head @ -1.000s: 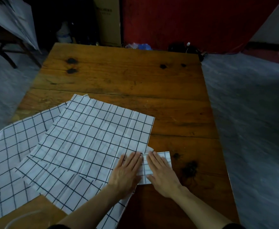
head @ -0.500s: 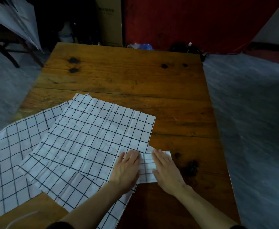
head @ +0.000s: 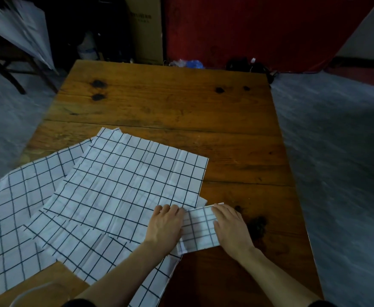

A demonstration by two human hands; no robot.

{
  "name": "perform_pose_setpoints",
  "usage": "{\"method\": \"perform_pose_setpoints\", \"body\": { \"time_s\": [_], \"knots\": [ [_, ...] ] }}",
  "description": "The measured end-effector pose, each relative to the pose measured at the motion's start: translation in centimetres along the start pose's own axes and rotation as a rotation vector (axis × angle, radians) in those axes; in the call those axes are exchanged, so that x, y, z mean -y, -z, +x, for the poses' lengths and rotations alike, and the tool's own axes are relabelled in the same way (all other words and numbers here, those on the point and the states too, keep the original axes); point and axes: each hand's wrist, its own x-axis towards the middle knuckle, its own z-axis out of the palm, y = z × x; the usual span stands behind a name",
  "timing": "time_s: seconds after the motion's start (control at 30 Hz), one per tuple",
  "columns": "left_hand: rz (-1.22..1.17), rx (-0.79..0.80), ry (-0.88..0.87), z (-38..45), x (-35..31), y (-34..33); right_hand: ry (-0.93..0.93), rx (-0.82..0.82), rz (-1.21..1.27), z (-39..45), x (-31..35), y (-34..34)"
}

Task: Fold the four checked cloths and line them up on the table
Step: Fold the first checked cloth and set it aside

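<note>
A small folded white cloth with black checks point(head: 200, 229) lies near the table's front right. My left hand point(head: 165, 224) presses flat on its left end and my right hand point(head: 231, 229) presses flat on its right end, fingers straight. To the left, unfolded checked cloths overlap in a loose pile: the top one point(head: 126, 185) spreads toward the table's middle, another point(head: 24, 196) sticks out at the left and hangs past the edge, and a third point(head: 70, 251) shows beneath at the front.
The wooden table point(head: 170, 103) has dark knots and bare boards across its far half and right side. Grey floor surrounds it. A chair point(head: 8, 63) stands at the far left; a cardboard box point(head: 146, 29) and a red wall point(head: 248, 29) lie beyond.
My hands have slid apart along the folded cloth, left hand to the left and right hand to the right, uncovering its middle.
</note>
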Motion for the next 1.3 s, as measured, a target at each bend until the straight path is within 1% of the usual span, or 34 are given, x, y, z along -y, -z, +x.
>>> {"method": "perform_pose_setpoints", "body": {
  "time_s": [0.1,0.23,0.33,0.47,0.6,0.7,0.77,0.9,1.1,1.23,1.3],
  "knots": [
    [0.054,0.043,0.069,0.8,-0.8,1.0,0.040,-0.010,0.024,1.5,0.7,0.4],
    [0.054,0.118,0.130,1.8,-0.7,1.6,0.076,0.066,0.003,3.3,1.0,1.2],
    [0.023,0.167,0.141,2.5,-0.2,1.6,0.082,0.112,-0.057,4.0,1.0,2.0],
    [0.000,0.184,0.135,3.0,-0.2,1.7,0.051,0.202,-0.096,4.6,0.9,2.4],
    [-0.019,0.151,0.104,2.7,-0.3,1.6,-0.002,0.232,0.031,4.4,1.0,2.7],
    [-0.038,0.137,0.104,2.2,-0.3,1.6,-0.078,0.252,0.134,3.9,1.1,3.1],
    [-0.064,0.122,0.105,1.9,-0.2,1.6,-0.080,0.252,0.197,3.5,1.3,3.5],
    [-0.172,0.033,0.050,1.7,0.1,2.2,-0.035,0.206,0.286,2.8,1.9,5.6],
    [-0.305,-0.106,0.039,1.5,1.3,5.4,-0.076,0.062,0.318,1.7,3.2,9.6],
    [-0.411,-0.251,-0.061,1.3,2.1,7.6,-0.098,-0.061,0.338,0.3,4.0,12.2],
    [-0.469,-0.291,-0.098,1.4,1.8,8.6,-0.120,-0.106,0.329,-0.7,3.9,13.6]
  ]
}}
